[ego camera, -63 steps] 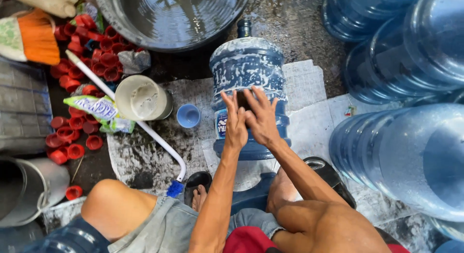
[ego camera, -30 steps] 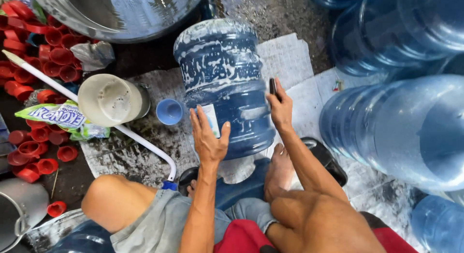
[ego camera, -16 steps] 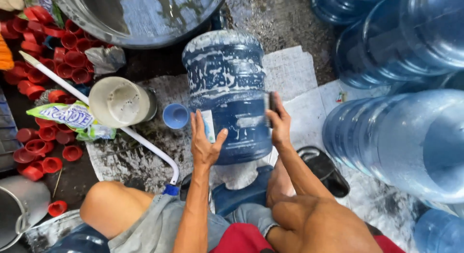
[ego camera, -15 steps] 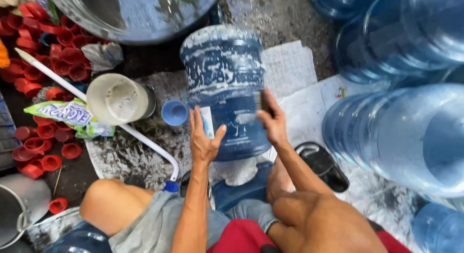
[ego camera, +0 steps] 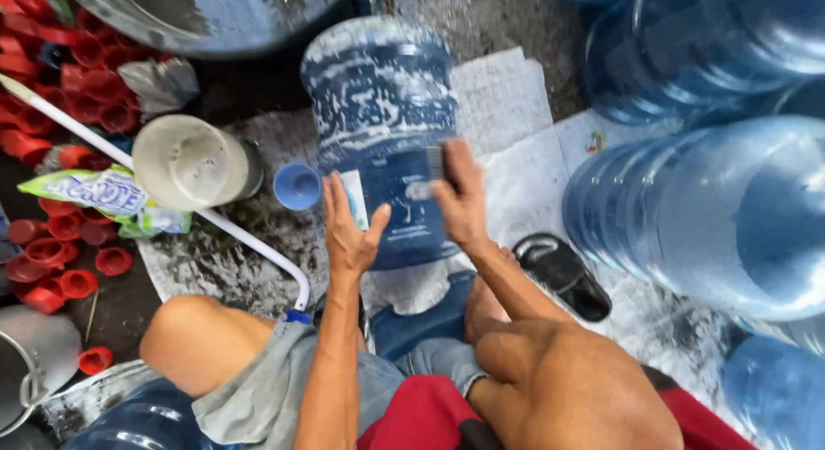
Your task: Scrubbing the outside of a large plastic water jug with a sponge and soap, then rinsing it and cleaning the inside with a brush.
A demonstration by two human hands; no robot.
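A big blue water jug (ego camera: pixel 380 115), streaked with white soap foam, lies on its side on white sheets in front of me. My left hand (ego camera: pixel 348 226) is flat with fingers apart against the jug's near left side, by its white label. My right hand (ego camera: pixel 457 196) rests on the jug's right side, closed on a small dark scrubbing pad. My bare knees and grey shorts fill the bottom of the view.
Several large blue jugs (ego camera: pixel 713 209) are stacked at the right. A metal basin (ego camera: pixel 206 16) stands at the back, red caps (ego camera: pixel 60 80) litter the left. A cream cup (ego camera: pixel 185 162), a small blue cap (ego camera: pixel 296 185), a white pipe (ego camera: pixel 163 192), a black sandal (ego camera: pixel 563 274).
My right hand has slid from the jug's top to its right side. The left hand stays flat on the near left side. The view has shifted slightly.
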